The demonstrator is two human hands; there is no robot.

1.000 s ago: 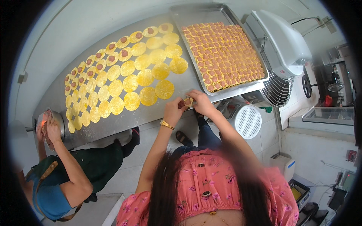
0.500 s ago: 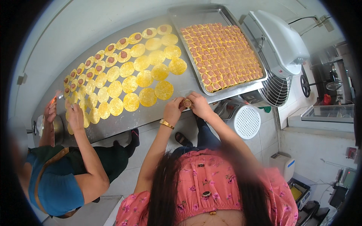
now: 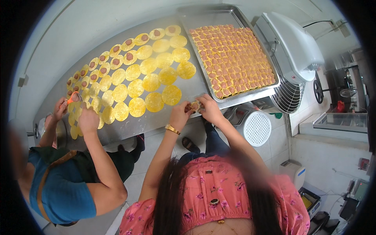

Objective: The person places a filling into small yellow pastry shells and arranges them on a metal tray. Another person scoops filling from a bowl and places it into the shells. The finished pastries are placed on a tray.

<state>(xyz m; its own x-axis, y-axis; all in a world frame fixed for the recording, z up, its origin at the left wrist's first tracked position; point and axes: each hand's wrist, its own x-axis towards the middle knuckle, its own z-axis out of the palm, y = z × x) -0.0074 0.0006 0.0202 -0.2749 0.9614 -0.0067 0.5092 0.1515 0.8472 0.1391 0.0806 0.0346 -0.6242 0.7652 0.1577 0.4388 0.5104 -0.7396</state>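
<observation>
My left hand [image 3: 181, 114] and my right hand [image 3: 208, 108] meet at the near edge of the steel table [image 3: 129, 129], both pinching one small filled pastry [image 3: 194, 106] between the fingertips. A gold bracelet sits on my left wrist. Just beyond my right hand lies a metal tray [image 3: 203, 17] packed with several rows of finished filled pastries [image 3: 233, 58]. To the left, several flat yellow dough rounds [image 3: 156, 80] cover the table, some topped with a brown filling [image 3: 128, 55].
A person in a blue top [image 3: 62, 192] stands at my left, one hand [image 3: 88, 119] on the dough rounds, the other holding an orange tool [image 3: 72, 98]. A white machine [image 3: 291, 47] and a white perforated bin [image 3: 256, 127] stand to the right.
My hands stay at the table edge on the pastry. The person on the left has reached from the round metal dish at the far left across to the dough rounds.
</observation>
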